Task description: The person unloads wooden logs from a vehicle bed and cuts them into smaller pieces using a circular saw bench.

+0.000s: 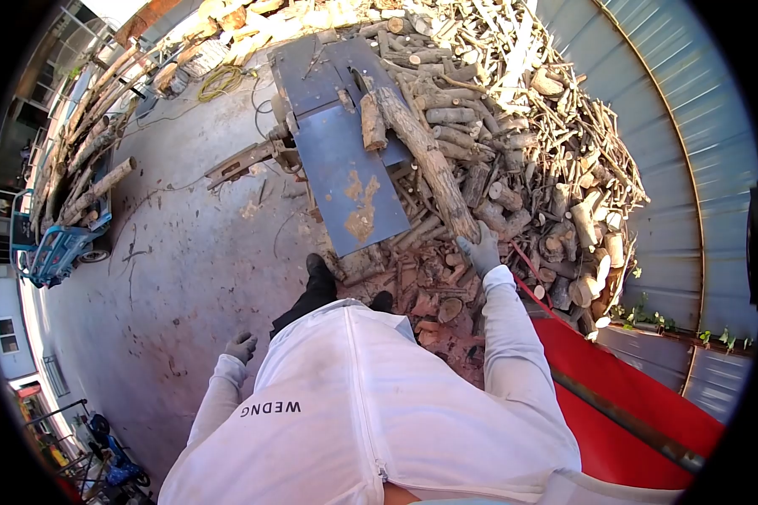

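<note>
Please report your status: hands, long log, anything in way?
Right hand on long log, near end; left hand off it. Long log slants over metal table. Short log beside it, possibly in way.

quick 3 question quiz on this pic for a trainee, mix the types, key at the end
1. Which hand is on the long log?
2. True or false: the blue cart carries logs.
3. Pick one. The left hand is: a) on the blue cart b) on the long log c) away from both

Key: 1. the right hand; 2. true; 3. c
</note>
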